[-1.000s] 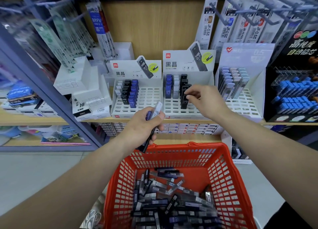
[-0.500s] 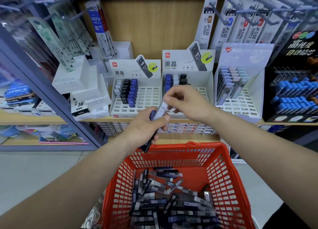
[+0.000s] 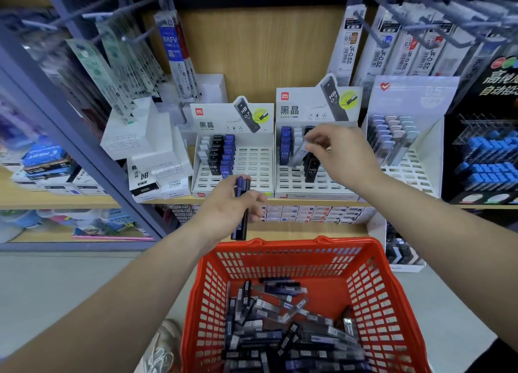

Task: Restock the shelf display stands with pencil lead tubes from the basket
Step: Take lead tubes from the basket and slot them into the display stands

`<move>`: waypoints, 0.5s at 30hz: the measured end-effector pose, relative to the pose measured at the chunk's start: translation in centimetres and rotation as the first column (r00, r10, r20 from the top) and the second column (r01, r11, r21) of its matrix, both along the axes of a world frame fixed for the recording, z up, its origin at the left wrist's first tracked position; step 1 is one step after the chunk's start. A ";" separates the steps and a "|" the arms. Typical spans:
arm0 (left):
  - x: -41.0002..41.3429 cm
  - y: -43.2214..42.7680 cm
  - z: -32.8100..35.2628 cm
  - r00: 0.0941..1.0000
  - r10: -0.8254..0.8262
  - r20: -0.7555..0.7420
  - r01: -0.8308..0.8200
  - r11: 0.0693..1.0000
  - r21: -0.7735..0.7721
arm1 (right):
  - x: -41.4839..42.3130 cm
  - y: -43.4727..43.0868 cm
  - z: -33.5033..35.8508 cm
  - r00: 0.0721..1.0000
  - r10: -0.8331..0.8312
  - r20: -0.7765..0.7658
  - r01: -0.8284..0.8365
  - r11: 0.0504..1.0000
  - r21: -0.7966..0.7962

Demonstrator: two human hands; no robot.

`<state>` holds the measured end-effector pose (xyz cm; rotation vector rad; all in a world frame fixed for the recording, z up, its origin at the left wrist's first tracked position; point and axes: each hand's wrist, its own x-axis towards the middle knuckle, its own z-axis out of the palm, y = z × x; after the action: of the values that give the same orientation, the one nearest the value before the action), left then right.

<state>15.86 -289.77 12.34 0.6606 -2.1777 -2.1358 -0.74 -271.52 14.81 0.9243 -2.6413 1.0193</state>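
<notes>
A red plastic basket (image 3: pixel 392 297) in front of me holds several loose pencil lead tubes (image 3: pixel 280 316). My left hand (image 3: pixel 227 207) grips a few dark and blue tubes (image 3: pixel 241 207) above the basket's far rim. My right hand (image 3: pixel 340 154) pinches a pale grey tube (image 3: pixel 297 155) over the right white display stand (image 3: pixel 316 187), between its blue and black rows. The left white display stand (image 3: pixel 252 173) carries white, black and blue tubes in its left columns.
A third white stand (image 3: pixel 409 171) with pale tubes sits to the right, then a black display (image 3: pixel 482 159) with blue items. White boxes (image 3: pixel 148 148) stack left of the stands. Hanging refill packs (image 3: pixel 378 44) crowd the hooks above. A blue shelf post (image 3: pixel 84 154) slants at left.
My right hand took the pale tube from my left hand's bundle and carried it up to the right stand. My left hand stayed in place with fewer tubes.
</notes>
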 end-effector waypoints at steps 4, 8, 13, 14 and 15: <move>0.4 -0.7 0.5 1.000 0.008 -0.001 -0.008 1.000 0.017 | -0.1 -0.5 -0.5 0.996 -0.004 -0.087 0.016 0.991 0.132; 0.7 -0.9 0.9 0.999 0.035 -0.008 -0.035 0.999 0.010 | -0.5 -0.6 -0.9 0.993 0.026 -0.114 -0.004 0.983 0.185; 0.9 -0.9 1.2 0.998 0.056 -0.024 -0.056 0.998 0.012 | -1.2 -1.4 -0.6 0.995 0.080 -0.056 -0.065 0.969 0.237; 1.0 -0.9 1.2 0.998 0.061 -0.030 -0.061 0.998 -0.001 | -1.3 -1.5 -0.5 0.995 0.087 -0.043 -0.074 0.967 0.243; 1.0 -0.9 1.2 0.997 0.070 -0.036 -0.071 0.997 -0.011 | -1.4 -1.7 -0.4 0.995 0.098 -0.030 -0.088 0.965 0.249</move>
<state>16.84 -290.70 13.54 0.6821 -2.1149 -2.0820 -2.15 -273.19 14.39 1.1155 -2.7561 0.6885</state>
